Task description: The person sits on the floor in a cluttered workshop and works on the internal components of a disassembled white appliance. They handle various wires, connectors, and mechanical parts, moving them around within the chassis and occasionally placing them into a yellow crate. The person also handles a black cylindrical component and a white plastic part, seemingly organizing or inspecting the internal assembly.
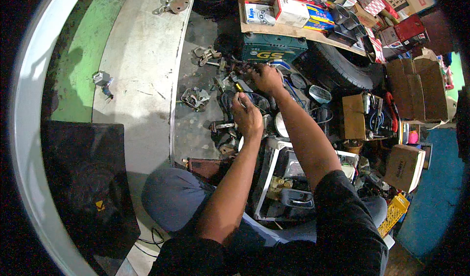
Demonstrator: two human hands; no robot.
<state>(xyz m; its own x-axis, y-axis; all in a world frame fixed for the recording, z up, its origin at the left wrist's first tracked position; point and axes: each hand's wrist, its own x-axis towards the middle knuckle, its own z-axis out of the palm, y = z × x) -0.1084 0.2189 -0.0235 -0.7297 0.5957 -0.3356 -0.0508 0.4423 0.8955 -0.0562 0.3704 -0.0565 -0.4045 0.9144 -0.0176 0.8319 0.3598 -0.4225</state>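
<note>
My left hand (248, 115) is raised over a pile of used parts, its fingers pinched at the near end of a slim yellow-and-black tool (239, 87). Its exact kind is too small to tell. Slightly farther and to the right, my right hand (268, 80) has its fingers curled down at dark metal parts (240, 66) in front of the green battery (274, 47). Whatever those fingers hold is hidden beneath them. Left of both hands lie a loose metal bracket (196, 100) and another metal fitting (206, 56).
A white-framed case (268, 178) with small parts inside stands below my forearms. Beyond the hands are a tyre (338, 68) and a shelf (274, 30) of boxes. Cartons (404, 166) crowd the right. On the left, a pale ledge (142, 75) carries a small metal part (101, 78).
</note>
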